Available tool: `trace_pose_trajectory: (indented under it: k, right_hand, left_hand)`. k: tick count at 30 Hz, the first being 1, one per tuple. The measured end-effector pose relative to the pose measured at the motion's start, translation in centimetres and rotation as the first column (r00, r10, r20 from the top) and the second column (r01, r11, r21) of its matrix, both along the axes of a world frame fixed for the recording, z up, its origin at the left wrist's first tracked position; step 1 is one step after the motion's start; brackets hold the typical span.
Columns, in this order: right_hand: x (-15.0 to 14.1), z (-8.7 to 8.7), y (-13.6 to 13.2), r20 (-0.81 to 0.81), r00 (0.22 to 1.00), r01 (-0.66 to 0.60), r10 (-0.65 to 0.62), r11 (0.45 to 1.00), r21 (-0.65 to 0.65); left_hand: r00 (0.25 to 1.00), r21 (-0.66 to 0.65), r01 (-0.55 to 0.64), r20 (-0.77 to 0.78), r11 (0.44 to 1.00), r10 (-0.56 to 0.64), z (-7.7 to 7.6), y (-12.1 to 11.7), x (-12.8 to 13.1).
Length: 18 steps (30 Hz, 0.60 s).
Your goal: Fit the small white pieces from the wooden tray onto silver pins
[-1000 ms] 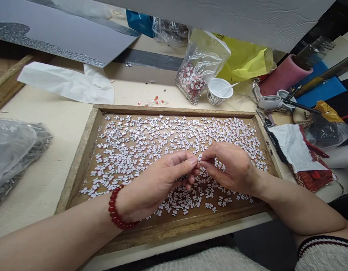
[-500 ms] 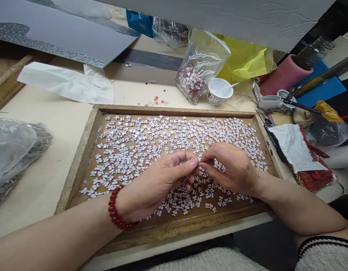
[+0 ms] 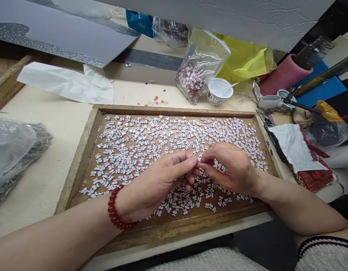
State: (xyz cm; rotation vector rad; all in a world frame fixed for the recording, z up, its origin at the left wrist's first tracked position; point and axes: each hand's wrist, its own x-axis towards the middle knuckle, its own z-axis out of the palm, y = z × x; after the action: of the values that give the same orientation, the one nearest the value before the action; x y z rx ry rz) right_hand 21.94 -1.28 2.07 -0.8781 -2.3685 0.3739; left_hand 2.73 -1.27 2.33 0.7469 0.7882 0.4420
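Note:
A shallow wooden tray (image 3: 78,158) lies in front of me, strewn with several small white flower-shaped pieces (image 3: 140,143). Both hands meet over the tray's middle. My left hand (image 3: 157,180), with a red bead bracelet (image 3: 114,210) on its wrist, is curled shut around small dark metal bits, its thumb and forefinger pinched. My right hand (image 3: 227,167) pinches one tiny white piece against the left hand's fingertips.
Behind the tray stand a clear bag of red-and-white pieces (image 3: 196,71), a small white cup (image 3: 218,90) and a yellow bag (image 3: 244,60). White paper (image 3: 69,84) lies at back left, a plastic bag (image 3: 12,150) at left, tools and cloth (image 3: 301,150) at right.
Almost nothing has moved. My fingertips have shifted slightly where the two hands pinch together.

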Motion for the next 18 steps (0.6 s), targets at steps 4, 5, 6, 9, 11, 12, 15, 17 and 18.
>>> trace_pose_trajectory:
  k: [4, 5, 6, 9, 11, 12, 15, 17, 18]
  right_hand:
    - [-0.05, -0.03, 0.01, -0.008, 1.000, -0.004, 0.004, 1.000, -0.008]
    - [-0.05, -0.05, 0.01, -0.012, 1.000, -0.006, 0.006, 1.000, -0.007]
    - [-0.05, -0.06, 0.01, -0.015, 1.000, -0.009, 0.009, 1.000, -0.007]
    - [-0.04, -0.09, 0.02, -0.017, 1.000, -0.013, 0.013, 1.000, -0.003]
    - [-0.03, -0.10, 0.04, -0.015, 1.000, -0.015, 0.015, 1.000, 0.001]
    - [-0.04, -0.09, 0.05, -0.014, 1.000, -0.018, 0.018, 1.000, 0.003]
    - [-0.08, -0.08, 0.07, -0.014, 1.000, -0.023, 0.023, 1.000, 0.010]
    - [-0.11, -0.07, 0.07, -0.012, 1.000, -0.024, 0.024, 1.000, 0.010]
    - [-0.11, -0.06, 0.06, -0.011, 1.000, -0.023, 0.023, 1.000, 0.008]
  left_hand:
    - [1.000, -0.005, 0.000, 0.004, 1.000, 0.000, 0.05, -0.04, 0.01]
    - [1.000, -0.008, -0.003, 0.006, 1.000, 0.003, 0.05, -0.05, 0.02]
    - [1.000, -0.010, -0.006, 0.006, 1.000, 0.006, 0.04, -0.06, 0.02]
    - [1.000, -0.013, -0.011, 0.006, 1.000, 0.011, 0.00, -0.08, -0.01]
    - [1.000, -0.015, -0.009, 0.004, 1.000, 0.009, -0.03, -0.12, -0.05]
    - [1.000, -0.014, -0.010, 0.002, 1.000, 0.010, -0.05, -0.13, -0.06]
    - [1.000, -0.001, 0.003, 0.006, 1.000, -0.003, -0.12, -0.12, -0.07]
    - [1.000, 0.014, 0.013, 0.012, 1.000, -0.013, -0.16, -0.08, -0.06]
    - [1.000, 0.021, 0.016, 0.014, 1.000, -0.016, -0.16, -0.06, -0.06]
